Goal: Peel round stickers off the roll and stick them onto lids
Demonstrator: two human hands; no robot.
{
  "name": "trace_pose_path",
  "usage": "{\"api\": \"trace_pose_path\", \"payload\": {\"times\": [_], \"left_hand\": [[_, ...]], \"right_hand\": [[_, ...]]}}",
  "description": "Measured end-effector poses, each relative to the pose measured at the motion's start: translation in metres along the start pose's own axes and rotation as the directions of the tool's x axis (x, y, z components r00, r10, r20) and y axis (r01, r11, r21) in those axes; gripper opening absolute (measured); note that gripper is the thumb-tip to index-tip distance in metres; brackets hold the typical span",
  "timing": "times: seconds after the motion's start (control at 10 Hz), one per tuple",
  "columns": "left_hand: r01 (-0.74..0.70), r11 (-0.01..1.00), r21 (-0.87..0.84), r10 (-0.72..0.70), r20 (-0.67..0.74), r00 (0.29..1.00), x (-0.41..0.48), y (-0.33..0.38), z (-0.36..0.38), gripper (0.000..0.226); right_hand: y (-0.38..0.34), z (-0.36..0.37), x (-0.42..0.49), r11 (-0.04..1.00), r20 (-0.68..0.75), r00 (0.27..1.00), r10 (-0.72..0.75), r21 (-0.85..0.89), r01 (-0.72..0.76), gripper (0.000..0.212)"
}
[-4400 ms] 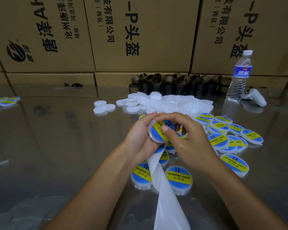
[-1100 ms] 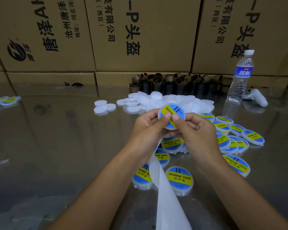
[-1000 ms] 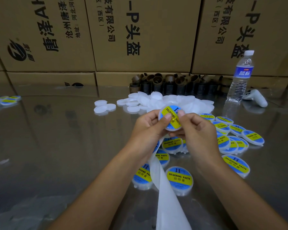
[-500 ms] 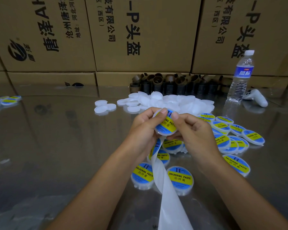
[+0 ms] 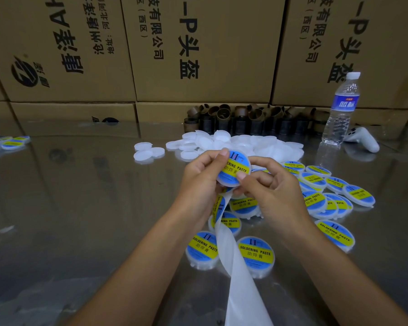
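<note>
A round white lid [image 5: 233, 169] bearing a blue and yellow "SOLDERING PASTE" sticker is held up between both hands above the table. My left hand [image 5: 201, 182] grips its left edge, with the index fingertip on the rim. My right hand [image 5: 272, 189] pinches its lower right edge with thumb and fingers. A white backing strip [image 5: 238, 274] hangs from under my left hand down toward me. Plain white lids [image 5: 245, 143] lie heaped behind my hands. Several stickered lids [image 5: 257, 255] lie under and right of my hands.
Cardboard boxes [image 5: 198, 48] wall off the back of the reflective table [image 5: 80, 208]. Brown tape cores [image 5: 245, 118] line the wall. A water bottle [image 5: 342, 109] and a white controller [image 5: 363, 140] stand at the right. More stickered lids [image 5: 7, 143] lie at the far left.
The stickered lid has turned in my fingers, its text now reading nearly level. My right thumb moved from the lid's top to its lower right edge.
</note>
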State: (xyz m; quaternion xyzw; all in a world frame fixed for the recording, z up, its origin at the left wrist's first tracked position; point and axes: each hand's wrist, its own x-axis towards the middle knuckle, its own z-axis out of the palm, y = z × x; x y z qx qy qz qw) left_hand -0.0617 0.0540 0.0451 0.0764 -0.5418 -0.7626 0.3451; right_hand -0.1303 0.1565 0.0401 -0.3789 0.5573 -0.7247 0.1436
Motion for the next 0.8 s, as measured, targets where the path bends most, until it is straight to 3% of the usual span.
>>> {"api": "trace_pose_path", "payload": {"times": [0.1, 0.3, 0.4, 0.6, 0.7, 0.8], "left_hand": [[-0.012, 0.999, 0.035, 0.012, -0.021, 1.000, 0.002, -0.001, -0.001, 0.014], [-0.062, 0.998, 0.032, 0.067, -0.211, 0.975, 0.009, 0.001, -0.009, 0.009], [-0.057, 0.997, 0.060, 0.071, -0.271, 0.960, 0.011, 0.000, -0.014, 0.011], [-0.044, 0.995, 0.092, 0.069, -0.291, 0.954, 0.012, -0.001, -0.018, 0.013], [-0.048, 0.995, 0.087, 0.073, -0.304, 0.950, 0.013, 0.000, -0.021, 0.014], [-0.049, 0.996, 0.075, 0.070, -0.306, 0.950, 0.013, 0.002, -0.020, 0.016]], "right_hand": [[-0.001, -0.004, 0.003, 0.999, -0.054, 0.998, -0.025, -0.037, 0.023, 0.018], [0.012, -0.027, 0.018, 0.984, -0.390, 0.921, -0.013, -0.171, -0.059, 0.015], [0.023, -0.037, 0.023, 0.932, -0.452, 0.892, 0.014, -0.318, -0.175, 0.024], [0.033, -0.041, 0.022, 0.803, -0.479, 0.874, -0.079, -0.550, -0.229, 0.039], [0.032, -0.043, 0.019, 0.758, -0.483, 0.864, -0.146, -0.615, -0.216, 0.031], [0.021, -0.044, 0.018, 0.813, -0.527, 0.835, -0.157, -0.549, -0.193, 0.016]]}}
